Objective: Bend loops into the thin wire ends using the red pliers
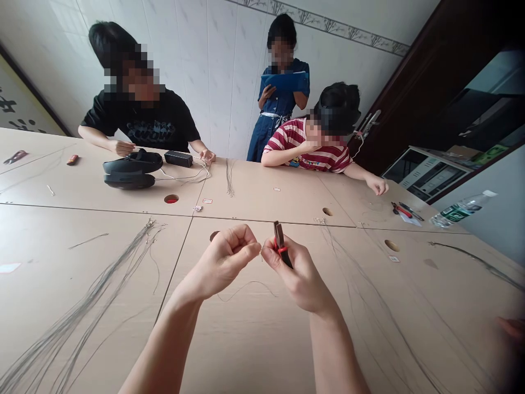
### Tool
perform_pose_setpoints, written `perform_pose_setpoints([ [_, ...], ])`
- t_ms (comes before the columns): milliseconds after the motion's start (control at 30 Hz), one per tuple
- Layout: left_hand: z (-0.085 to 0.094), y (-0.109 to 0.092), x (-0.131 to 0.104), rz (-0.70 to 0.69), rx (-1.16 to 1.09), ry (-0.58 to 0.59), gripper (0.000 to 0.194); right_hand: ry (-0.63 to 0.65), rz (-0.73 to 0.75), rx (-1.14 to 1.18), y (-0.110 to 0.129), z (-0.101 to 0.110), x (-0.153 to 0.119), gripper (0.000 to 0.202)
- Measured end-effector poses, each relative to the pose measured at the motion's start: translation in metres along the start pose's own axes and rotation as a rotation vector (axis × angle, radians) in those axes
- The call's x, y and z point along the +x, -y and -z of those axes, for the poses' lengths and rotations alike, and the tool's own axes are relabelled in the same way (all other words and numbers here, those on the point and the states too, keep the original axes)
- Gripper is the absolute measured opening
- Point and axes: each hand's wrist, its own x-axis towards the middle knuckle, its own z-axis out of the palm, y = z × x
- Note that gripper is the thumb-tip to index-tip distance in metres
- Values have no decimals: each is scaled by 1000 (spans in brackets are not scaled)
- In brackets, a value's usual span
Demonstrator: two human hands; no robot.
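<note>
My right hand (pixel 293 268) is wrapped around a pair of pliers (pixel 283 249) with red and black handles. The dark jaws point up and away from me. Thumb and forefinger of my left hand (pixel 227 260) pinch together at a tiny metal piece (pixel 261 249), too small to make out clearly. The fingertips of both hands nearly meet there. Below them a single thin wire (pixel 248 283) curves over the table; whether it runs up into my fingers cannot be seen.
Bundles of thin wires (pixel 102 279) lie at left, more strands (pixel 369 284) at right. Across the table (pixel 246 350) are a black headset case (pixel 131 171), a black box (pixel 178 158), other pliers (pixel 402 210) and a bottle (pixel 461 209). Two people sit opposite; another stands holding a blue folder (pixel 285 82).
</note>
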Motion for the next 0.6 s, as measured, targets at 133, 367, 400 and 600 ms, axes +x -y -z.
perform_pose_setpoints([
  [133, 0, -1, 1, -54, 15, 29, 22, 18, -66, 79, -1, 3, 2, 26],
  [367, -2, 1, 1, -54, 108, -42, 21, 40, -185, 228, -10, 2, 4, 23],
  [400, -2, 1, 1, -33, 104, -56, 22, 19, -171, 208, -10, 2, 4, 23],
  [600, 0, -5, 2, 54, -54, -78, 27, -100, -60, 51, -4, 1, 2, 26],
])
